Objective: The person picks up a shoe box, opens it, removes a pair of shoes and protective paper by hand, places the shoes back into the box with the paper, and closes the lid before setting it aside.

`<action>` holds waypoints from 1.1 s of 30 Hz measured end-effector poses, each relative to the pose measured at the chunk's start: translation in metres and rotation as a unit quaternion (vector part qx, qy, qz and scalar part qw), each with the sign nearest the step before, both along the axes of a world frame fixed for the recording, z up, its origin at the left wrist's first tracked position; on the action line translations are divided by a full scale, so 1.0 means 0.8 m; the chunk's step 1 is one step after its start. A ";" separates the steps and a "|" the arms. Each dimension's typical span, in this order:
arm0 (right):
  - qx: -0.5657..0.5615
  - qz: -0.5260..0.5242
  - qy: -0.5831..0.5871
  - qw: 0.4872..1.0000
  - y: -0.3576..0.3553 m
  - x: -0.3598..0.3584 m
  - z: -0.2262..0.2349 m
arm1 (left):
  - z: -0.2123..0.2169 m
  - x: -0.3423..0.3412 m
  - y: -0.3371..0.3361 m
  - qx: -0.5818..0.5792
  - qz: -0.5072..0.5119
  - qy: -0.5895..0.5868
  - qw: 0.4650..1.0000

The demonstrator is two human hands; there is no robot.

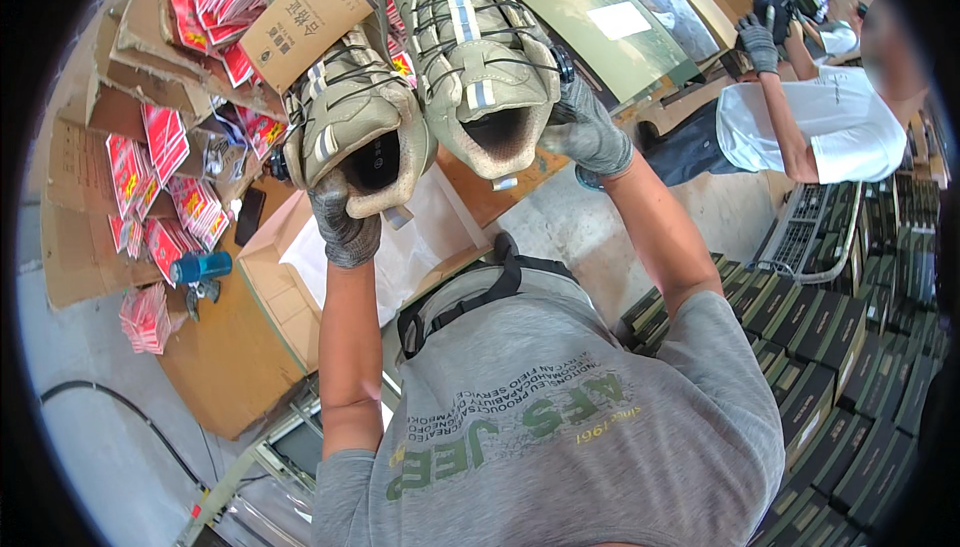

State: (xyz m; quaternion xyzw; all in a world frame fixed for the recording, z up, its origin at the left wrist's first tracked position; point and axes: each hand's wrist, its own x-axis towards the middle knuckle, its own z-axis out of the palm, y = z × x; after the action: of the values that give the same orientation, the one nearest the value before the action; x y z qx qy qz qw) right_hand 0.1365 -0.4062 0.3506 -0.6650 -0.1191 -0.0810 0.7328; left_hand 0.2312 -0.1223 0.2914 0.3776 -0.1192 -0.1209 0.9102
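On your left you have red packets heaped in and around a worn cardboard carton, with a blue bottle just beside some of them and a flat black object near it; a black cable curves below, while to your right dark boxes stand stacked in rows, near a metal rack and a co-worker in a white shirt

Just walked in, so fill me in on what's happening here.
Someone in gray gloves is holding up two olive-beige lace-up shoes: the left hand grips the left shoe, the right hand the right shoe. A brown card lies across the left shoe. Below them, an open box with white paper inside sits on the wooden bench. A co-worker stands off to the right.
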 end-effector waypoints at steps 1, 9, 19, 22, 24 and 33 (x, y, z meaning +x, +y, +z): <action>-0.055 -0.015 -0.005 0.998 -0.004 -0.004 -0.005 | 0.002 0.002 0.001 -0.002 -0.007 0.003 1.000; 0.077 -0.019 0.144 0.986 0.005 -0.004 0.006 | 0.023 0.019 0.006 0.019 -0.047 -0.051 0.997; 0.002 0.015 0.005 1.000 -0.036 0.031 0.037 | 0.055 0.056 -0.017 -0.021 -0.077 -0.082 0.993; -0.139 -0.017 -0.113 0.984 -0.010 0.025 0.089 | 0.066 0.059 -0.018 0.001 -0.039 -0.096 0.995; -0.335 -0.079 -0.226 0.911 0.001 0.018 0.108 | 0.075 0.057 -0.022 0.022 -0.014 -0.083 0.996; -0.256 -0.275 -0.148 0.915 0.018 0.032 0.062 | 0.115 0.035 -0.040 0.112 -0.024 -0.199 0.973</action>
State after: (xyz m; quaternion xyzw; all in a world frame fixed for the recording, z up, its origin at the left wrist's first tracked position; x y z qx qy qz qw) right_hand 0.1619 -0.3921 0.4001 -0.8169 -0.0556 -0.3433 0.4602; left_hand 0.2595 -0.1542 0.3833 0.4905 -0.2931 -0.0780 0.8169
